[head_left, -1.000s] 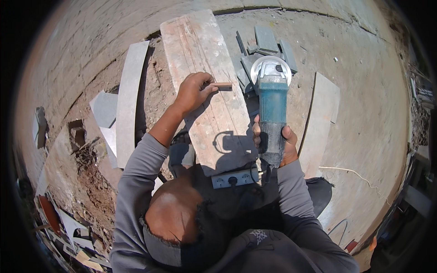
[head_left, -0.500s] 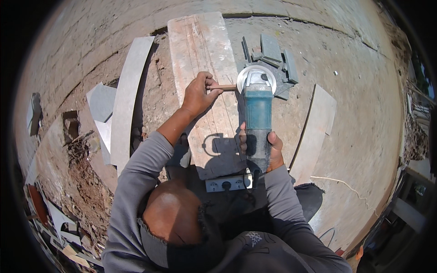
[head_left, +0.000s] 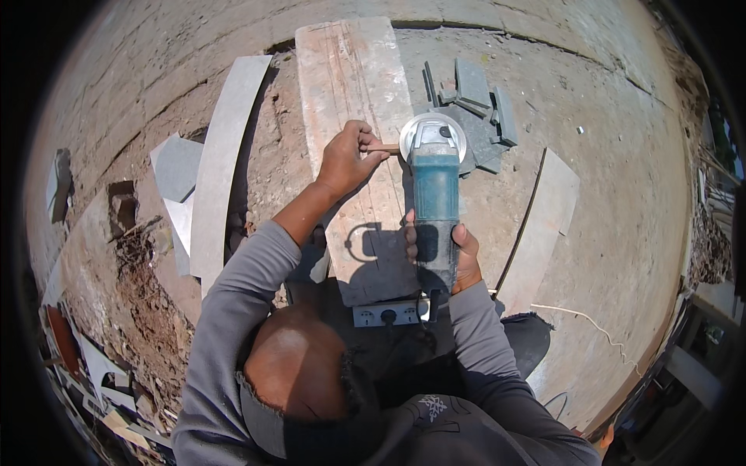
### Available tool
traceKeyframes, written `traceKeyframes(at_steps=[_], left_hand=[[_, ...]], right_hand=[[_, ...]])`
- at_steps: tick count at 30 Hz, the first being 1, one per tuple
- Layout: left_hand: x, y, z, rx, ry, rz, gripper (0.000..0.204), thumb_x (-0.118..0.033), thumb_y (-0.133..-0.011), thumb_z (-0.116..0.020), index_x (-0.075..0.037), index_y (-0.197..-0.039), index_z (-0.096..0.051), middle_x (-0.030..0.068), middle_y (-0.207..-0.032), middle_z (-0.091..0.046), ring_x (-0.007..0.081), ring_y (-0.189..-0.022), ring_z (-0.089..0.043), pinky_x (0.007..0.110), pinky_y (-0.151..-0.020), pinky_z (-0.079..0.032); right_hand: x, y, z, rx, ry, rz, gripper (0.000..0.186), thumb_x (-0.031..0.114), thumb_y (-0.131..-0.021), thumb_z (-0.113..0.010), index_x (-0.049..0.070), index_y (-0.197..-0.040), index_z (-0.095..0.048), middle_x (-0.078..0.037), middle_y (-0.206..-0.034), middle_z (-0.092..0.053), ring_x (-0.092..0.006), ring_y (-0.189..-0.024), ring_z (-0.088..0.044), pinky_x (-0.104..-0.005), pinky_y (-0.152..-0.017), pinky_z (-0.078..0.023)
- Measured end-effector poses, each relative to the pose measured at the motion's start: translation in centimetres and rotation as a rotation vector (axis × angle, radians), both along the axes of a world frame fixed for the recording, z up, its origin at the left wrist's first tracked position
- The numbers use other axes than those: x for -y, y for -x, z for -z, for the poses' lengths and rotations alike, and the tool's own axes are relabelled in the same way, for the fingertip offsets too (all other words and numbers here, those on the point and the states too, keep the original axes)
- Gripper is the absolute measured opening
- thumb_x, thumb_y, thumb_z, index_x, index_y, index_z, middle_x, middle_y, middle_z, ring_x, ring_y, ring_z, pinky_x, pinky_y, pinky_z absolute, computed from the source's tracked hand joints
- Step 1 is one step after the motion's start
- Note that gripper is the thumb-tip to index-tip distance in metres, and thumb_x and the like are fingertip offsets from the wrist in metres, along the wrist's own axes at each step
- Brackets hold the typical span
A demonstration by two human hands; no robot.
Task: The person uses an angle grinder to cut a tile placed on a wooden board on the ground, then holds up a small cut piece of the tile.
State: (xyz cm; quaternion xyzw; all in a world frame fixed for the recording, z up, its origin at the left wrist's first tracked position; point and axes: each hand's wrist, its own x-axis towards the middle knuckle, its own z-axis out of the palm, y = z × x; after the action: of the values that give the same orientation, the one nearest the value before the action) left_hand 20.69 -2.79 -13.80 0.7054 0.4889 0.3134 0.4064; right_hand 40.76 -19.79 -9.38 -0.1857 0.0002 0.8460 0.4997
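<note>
Where the long, pale, red-streaked slab ends nearest the person, a white rectangular power strip with a black plug sits just beside it. Dusty, sunlit ground carries a flat pale panel to the slab's right, a long pale curved-looking plank to its left, and a heap of grey rectangular tile pieces beside its far right edge. By the slab's right edge, the right hand has its fingers wrapped around a teal-and-dark-grey angle grinder. Over the slab, farther out, the left hand's fingers pinch a small reddish-brown bar, its free end pointing right. A second ago, a gap separated bar and grinder's round silvery disc; now they meet in view, though I cannot tell whether they touch.
</note>
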Motion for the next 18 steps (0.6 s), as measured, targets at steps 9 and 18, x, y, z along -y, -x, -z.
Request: traceKeyframes(at_steps=[9, 18], left_hand=[[-0.02, 0.08, -0.3, -0.026, 0.02, 0.007, 0.047, -0.012, -0.08, -0.083, -0.004, -0.112, -0.05, 0.0064, -0.091, -0.07, 0.014, -0.084, -0.067, 0.028, -0.077, -0.053], [0.09, 0.07, -0.28, -0.049, -0.004, -0.013, 0.047, -0.014, -0.08, -0.085, -0.005, -0.111, -0.051, 0.0059, -0.091, -0.069, 0.0128, -0.083, -0.066, 0.027, -0.074, -0.053]], right_hand=[[-0.09, 0.05, 0.34, 0.039, -0.008, -0.018, 0.09, 0.049, -0.075, -0.082, -0.009, -0.134, -0.045, -0.021, -0.107, -0.065, -0.031, -0.09, -0.072, -0.0388, -0.08, -0.062], [0.08, -0.15, 0.16, 0.043, -0.005, -0.006, 0.088, 0.049, -0.077, -0.081, -0.009, -0.133, -0.046, -0.02, -0.106, -0.065, -0.0298, -0.089, -0.072, -0.038, -0.077, -0.062]])
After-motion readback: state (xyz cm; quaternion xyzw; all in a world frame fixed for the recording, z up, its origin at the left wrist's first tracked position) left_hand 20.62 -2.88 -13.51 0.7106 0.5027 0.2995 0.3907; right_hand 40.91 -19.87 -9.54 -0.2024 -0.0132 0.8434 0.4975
